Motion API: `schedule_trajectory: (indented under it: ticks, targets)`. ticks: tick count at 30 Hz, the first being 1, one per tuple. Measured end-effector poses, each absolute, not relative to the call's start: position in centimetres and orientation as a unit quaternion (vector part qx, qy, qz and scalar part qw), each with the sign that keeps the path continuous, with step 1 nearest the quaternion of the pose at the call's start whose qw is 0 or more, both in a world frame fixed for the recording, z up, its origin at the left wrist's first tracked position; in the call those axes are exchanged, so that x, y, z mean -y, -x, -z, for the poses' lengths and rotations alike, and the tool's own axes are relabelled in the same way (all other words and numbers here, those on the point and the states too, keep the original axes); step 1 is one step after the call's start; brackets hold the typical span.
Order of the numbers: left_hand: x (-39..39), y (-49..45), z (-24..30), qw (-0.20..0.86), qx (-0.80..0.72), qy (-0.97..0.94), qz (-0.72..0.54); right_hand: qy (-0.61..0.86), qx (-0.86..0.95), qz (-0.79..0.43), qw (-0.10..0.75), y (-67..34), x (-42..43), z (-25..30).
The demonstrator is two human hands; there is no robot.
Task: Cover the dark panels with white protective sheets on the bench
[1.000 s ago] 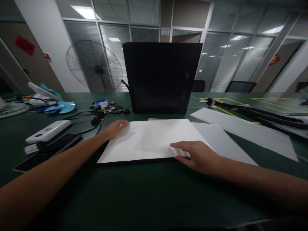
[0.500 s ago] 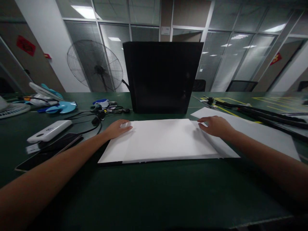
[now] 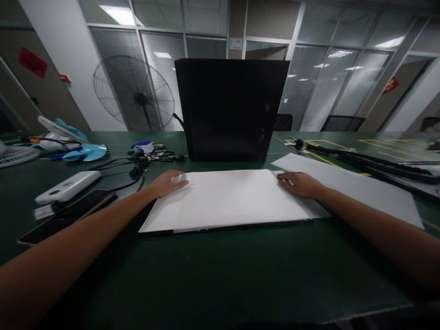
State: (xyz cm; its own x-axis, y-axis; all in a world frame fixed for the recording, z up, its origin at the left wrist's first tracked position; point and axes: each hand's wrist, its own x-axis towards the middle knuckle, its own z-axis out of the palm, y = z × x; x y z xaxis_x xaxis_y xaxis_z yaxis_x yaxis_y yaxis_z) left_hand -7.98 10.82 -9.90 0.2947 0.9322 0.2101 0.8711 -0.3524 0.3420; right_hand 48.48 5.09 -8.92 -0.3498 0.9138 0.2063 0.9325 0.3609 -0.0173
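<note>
A white sheet of paper (image 3: 227, 199) lies flat on a thin dark board (image 3: 220, 228) in front of me on the green table (image 3: 220, 275). My left hand (image 3: 167, 182) rests on the sheet's far left corner, fingers flat and open. My right hand (image 3: 299, 183) lies on the sheet's far right corner, fingers stretched out flat. Neither hand holds anything.
A tall black upright panel (image 3: 229, 110) stands just behind the sheet. More white paper (image 3: 357, 185) lies to the right, with black rods (image 3: 374, 161) beyond it. To the left are a white power bank (image 3: 67, 186), a dark phone (image 3: 65, 216), cables (image 3: 134, 170) and blue objects (image 3: 84, 152). A fan (image 3: 135, 94) stands behind.
My right hand went from the sheet's near right edge to its far right corner and pressed down there. The paper on the right now lies square over the board. My left hand stayed put.
</note>
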Motion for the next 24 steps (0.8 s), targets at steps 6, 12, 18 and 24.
schedule_trajectory:
  ticks: [6,12,18,24]
  targets:
    - [-11.2,8.5,10.1,0.073,-0.557,-0.808,-0.179,0.549,0.824,0.023,0.136,-46.7,-4.4,8.7]
    - [-12.0,9.2,10.7,0.083,-0.539,-0.815,-0.196,0.588,0.793,0.070,0.143,-47.5,-5.0,8.8]
    - [-11.9,9.2,10.5,0.118,-0.536,-0.807,-0.219,0.648,0.748,0.073,0.125,-48.4,-5.3,8.9]
    - [-11.9,8.9,10.4,0.116,-0.538,-0.806,-0.217,0.637,0.756,0.064,0.140,-47.7,-5.0,8.9]
